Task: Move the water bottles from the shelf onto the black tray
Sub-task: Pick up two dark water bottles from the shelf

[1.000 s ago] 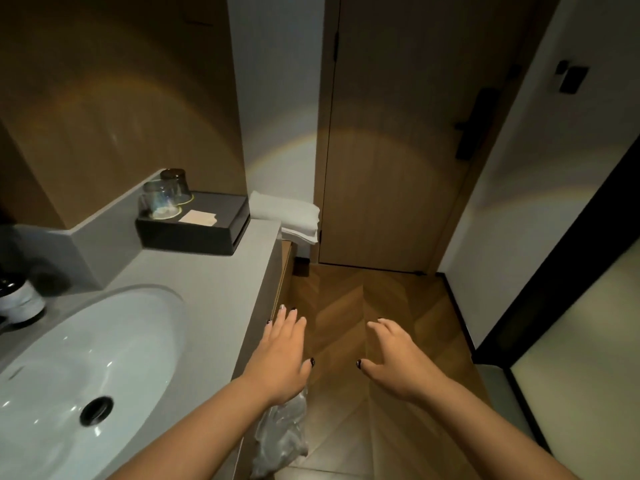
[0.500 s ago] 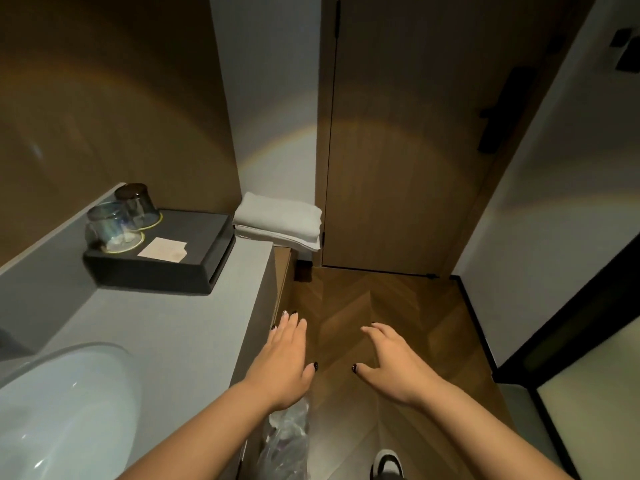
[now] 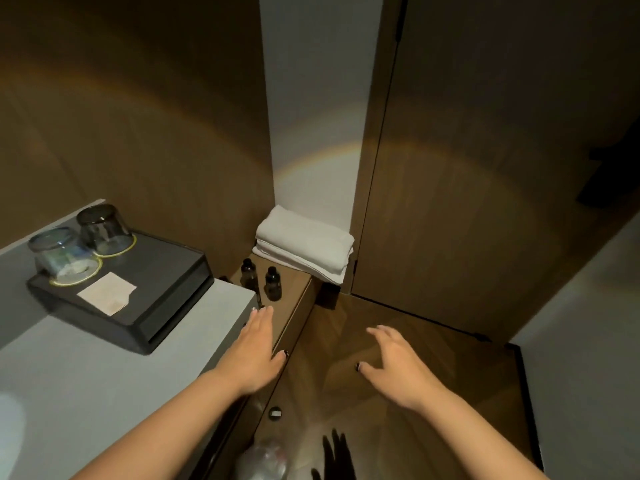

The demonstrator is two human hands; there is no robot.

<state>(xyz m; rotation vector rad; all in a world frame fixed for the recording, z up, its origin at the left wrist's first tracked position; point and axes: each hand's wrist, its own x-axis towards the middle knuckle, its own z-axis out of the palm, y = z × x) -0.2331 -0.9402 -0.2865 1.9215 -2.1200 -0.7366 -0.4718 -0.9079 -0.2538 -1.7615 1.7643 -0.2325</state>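
Both hands are empty with fingers loosely spread: the left hand [image 3: 254,351] hovers at the counter's right edge, the right hand [image 3: 398,365] over the floor. Just beyond the left fingertips, two small dark water bottles [image 3: 273,284] stand upright on the low wooden shelf [image 3: 294,292], near the folded white towels [image 3: 304,249]. Best to grip each around the body, lift straight up, then set them on the bare right part of the black tray [image 3: 166,271], away from the upturned glasses [image 3: 65,254].

Two water bottles [image 3: 262,280] stand on the shelf [image 3: 294,284]; both hands reach, empty.
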